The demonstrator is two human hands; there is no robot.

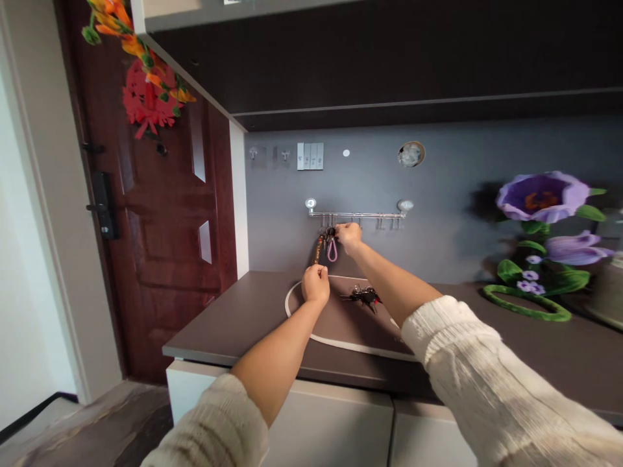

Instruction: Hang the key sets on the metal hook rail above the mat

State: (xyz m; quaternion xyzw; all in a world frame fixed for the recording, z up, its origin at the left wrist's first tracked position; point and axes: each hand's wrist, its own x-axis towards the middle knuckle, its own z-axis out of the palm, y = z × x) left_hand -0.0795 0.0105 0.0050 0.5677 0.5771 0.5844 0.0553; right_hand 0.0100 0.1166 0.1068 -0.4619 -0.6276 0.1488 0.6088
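Note:
A clear hook rail [363,215] is mounted on the grey wall, with small hooks hanging along it. My right hand [349,237] is up at these hooks, fingers pinched together; what they hold is hidden. Close to its fingertips hang dark keys and a pink loop strap [332,250]. Below and to the left, my left hand [316,283] is closed at the lower end of a brown-gold beaded strap [318,250], which hangs beneath the rail. On the counter under my right forearm lies a bunch of keys [364,296], with a bit of red on it.
A pale-edged oval mat [341,347] lies on the dark counter [224,308]. Purple fabric flowers [542,198] stand at the right. Above is a dark overhanging cabinet [389,65]. A switch panel [310,156] is on the wall, and a dark red door [170,279] is at the left.

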